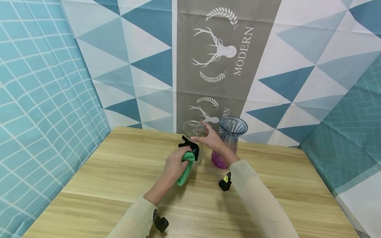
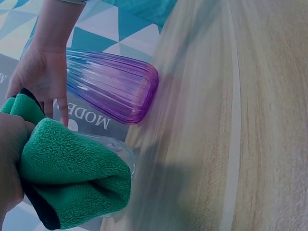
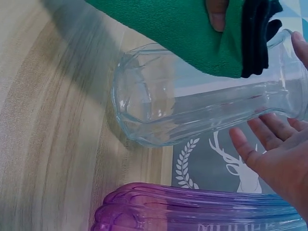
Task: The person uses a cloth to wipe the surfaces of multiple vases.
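At the back, a big wall cloth [image 1: 151,79] with blue and white triangles, and down it a gray strip [image 1: 186,19] with white deer heads [image 1: 225,51] and the word MODERN. On the left, a blue cloth [image 1: 29,82] with white lines, like bath tiles. In front, a wooden table [image 1: 104,178], yellow-brown with stripes. Near the back of the table, a clear vase [image 3: 192,103] of glass, mouth up. Just to the right of it, a blue and purple vase [image 2: 113,86], blue on top and purple down low. In the left hand [image 1: 175,165], held tight, a green towel [image 2: 77,168], fuzzy, folded, with a black edge, right up by the side of the clear vase. Touching the glass or only near it: hard to tell. Up at the neck of the clear vase, the right hand [image 1: 212,138], with thumb and fingers curled around, grasping it. On both arms, light sleeves [image 1: 262,198], and at each wrist a small black camera [image 1: 224,183].
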A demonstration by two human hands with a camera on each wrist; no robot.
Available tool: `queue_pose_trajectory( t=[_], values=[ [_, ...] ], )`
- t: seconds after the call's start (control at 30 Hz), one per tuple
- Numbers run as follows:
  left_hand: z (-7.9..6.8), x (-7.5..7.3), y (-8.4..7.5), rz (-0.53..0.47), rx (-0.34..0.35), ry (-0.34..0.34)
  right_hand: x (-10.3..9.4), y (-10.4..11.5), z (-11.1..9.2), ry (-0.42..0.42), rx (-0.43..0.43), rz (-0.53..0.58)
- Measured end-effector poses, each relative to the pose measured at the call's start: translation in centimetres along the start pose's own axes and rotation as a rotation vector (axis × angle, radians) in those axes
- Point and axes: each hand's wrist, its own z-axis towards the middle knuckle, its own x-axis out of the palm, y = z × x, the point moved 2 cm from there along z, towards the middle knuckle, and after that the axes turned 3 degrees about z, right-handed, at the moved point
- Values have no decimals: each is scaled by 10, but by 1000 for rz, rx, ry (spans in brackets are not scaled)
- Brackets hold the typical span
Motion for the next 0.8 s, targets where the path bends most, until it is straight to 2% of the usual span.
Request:
queue_pose_trajectory(
  t=[0.43, 0.6, 0.8],
  values=[
    [1, 0, -2, 36, -42, 132, -1, 1, 0, -3, -17, 3],
    [-3, 2, 0, 11, -78, 120, 1, -1, 0, -2, -13, 13],
    [-4, 1, 3, -77, -206, 70, 2, -2, 0, -7, -19, 3]
  ],
)
